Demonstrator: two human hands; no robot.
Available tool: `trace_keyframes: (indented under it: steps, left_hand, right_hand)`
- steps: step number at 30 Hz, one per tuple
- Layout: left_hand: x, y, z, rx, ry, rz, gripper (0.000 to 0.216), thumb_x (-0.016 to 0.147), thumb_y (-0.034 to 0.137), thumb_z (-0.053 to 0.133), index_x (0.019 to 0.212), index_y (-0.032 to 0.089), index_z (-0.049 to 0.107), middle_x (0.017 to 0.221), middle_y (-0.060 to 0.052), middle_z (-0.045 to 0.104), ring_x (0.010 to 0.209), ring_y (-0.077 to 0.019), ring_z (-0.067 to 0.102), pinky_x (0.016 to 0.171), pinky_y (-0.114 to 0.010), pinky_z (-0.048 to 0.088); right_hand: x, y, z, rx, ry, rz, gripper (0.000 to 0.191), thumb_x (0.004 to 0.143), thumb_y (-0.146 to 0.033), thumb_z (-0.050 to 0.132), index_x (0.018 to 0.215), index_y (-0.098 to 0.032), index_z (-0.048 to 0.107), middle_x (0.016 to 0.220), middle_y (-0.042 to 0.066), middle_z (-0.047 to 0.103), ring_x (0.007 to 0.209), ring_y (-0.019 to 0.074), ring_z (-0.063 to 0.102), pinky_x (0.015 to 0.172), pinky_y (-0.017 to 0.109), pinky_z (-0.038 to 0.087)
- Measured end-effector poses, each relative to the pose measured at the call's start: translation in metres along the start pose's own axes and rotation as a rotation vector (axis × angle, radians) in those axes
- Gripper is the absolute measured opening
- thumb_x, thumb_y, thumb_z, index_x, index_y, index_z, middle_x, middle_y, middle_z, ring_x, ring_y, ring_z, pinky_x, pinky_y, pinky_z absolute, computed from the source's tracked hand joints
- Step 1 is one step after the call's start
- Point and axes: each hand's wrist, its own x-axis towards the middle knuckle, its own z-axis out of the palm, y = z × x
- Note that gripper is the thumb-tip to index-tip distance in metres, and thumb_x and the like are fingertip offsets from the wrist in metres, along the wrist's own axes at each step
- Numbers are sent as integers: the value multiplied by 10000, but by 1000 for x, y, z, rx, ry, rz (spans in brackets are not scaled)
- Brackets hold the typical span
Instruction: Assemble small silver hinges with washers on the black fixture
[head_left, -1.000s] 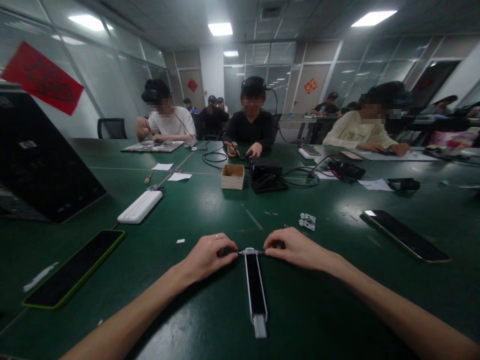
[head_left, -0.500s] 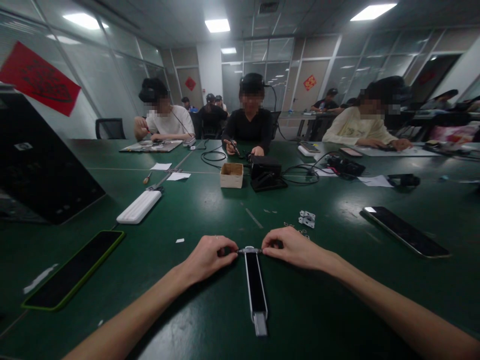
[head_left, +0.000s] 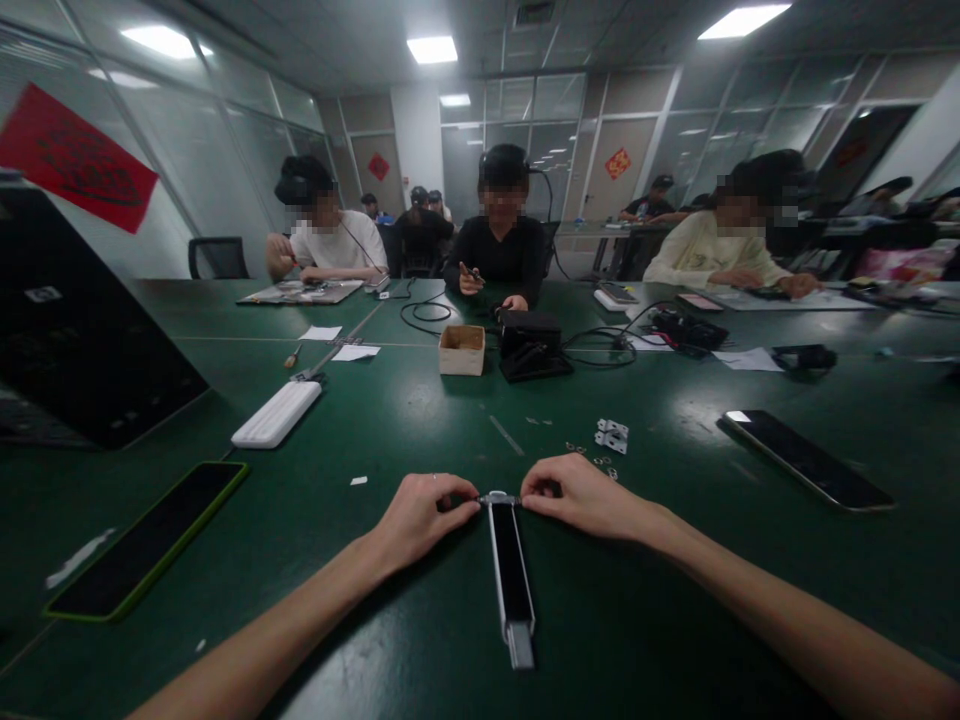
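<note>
A long, narrow black device with a silver-white frame (head_left: 513, 570) lies on the green table in front of me, a pale tab (head_left: 519, 645) sticking out of its near end. Across its far end runs a thin metal crosspiece (head_left: 500, 500). My left hand (head_left: 427, 515) pinches the left tip of that crosspiece between thumb and forefinger. At the opposite tip, the thumb and forefinger of my right hand (head_left: 574, 490) are pressed together in the same way. Several small metal rings (head_left: 602, 461) and a silver bracket-like part (head_left: 612, 436) lie just beyond my right hand.
A green-edged phone (head_left: 150, 540) and a white power bank (head_left: 277, 414) lie to the left, near a black HP-marked box (head_left: 82, 330). Another phone (head_left: 806, 460) lies right. Ahead stand an open cardboard box (head_left: 462, 360) and a black stand (head_left: 532, 345). Co-workers sit opposite.
My left fingertips have edged slightly inward along the crosspiece; my right hand looks nearly still. Across the table, the co-worker in black has raised and turned one hand. The view has shifted slightly.
</note>
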Motion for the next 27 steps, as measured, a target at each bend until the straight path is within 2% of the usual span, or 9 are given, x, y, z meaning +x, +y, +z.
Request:
trace_keyframes:
  steps: [10, 16, 19, 22, 24, 27]
  left_hand:
    - [0, -2, 6, -7, 21, 26, 85, 833, 178, 657, 886, 170, 723, 736, 2, 715, 573, -130, 617, 559, -206, 454]
    - [0, -6, 9, -1, 12, 58, 102, 873, 195, 620, 916, 178, 711, 801, -9, 730, 655, -151, 659, 630, -231, 500]
    - [0, -6, 9, 5, -28, 44, 118, 889, 210, 602, 943, 187, 705, 845, -13, 729, 707, -157, 670, 681, -243, 512]
    - [0, -8, 8, 21, -45, 23, 138, 899, 241, 585, 966, 195, 697, 865, -14, 726, 732, -165, 671, 688, -251, 513]
    - [-1, -11, 8, 35, -46, 19, 152, 902, 264, 575, 976, 197, 690, 870, -16, 721, 736, -169, 668, 665, -251, 508]
    - [-1, -18, 10, 45, -35, 41, 165, 902, 282, 569, 993, 199, 679, 850, -13, 708, 694, -161, 651, 645, -252, 501]
  right_hand:
    - [-1, 0, 1, 22, -15, 24, 233, 876, -343, 559, 930, -160, 694, 870, 34, 648, 694, 132, 546, 594, 256, 436]
    - [0, -4, -4, -27, -44, 15, 226, 881, -328, 561, 935, -155, 697, 870, 36, 660, 719, 141, 567, 625, 265, 449]
    - [0, -3, -19, -100, -44, -1, 217, 882, -308, 561, 948, -153, 698, 898, 44, 674, 769, 151, 593, 690, 277, 466]
    - [-4, 4, -45, -232, 73, 24, 219, 884, -299, 558, 956, -149, 700, 933, 59, 681, 819, 168, 613, 748, 294, 472]
    - [-8, 11, -63, -346, 133, 83, 210, 881, -281, 559, 938, -145, 709, 925, 70, 688, 822, 183, 623, 750, 301, 471]
    - [-15, 21, -83, -491, 96, 209, 192, 873, -255, 562, 922, -151, 715, 932, 80, 695, 825, 202, 634, 721, 304, 472]
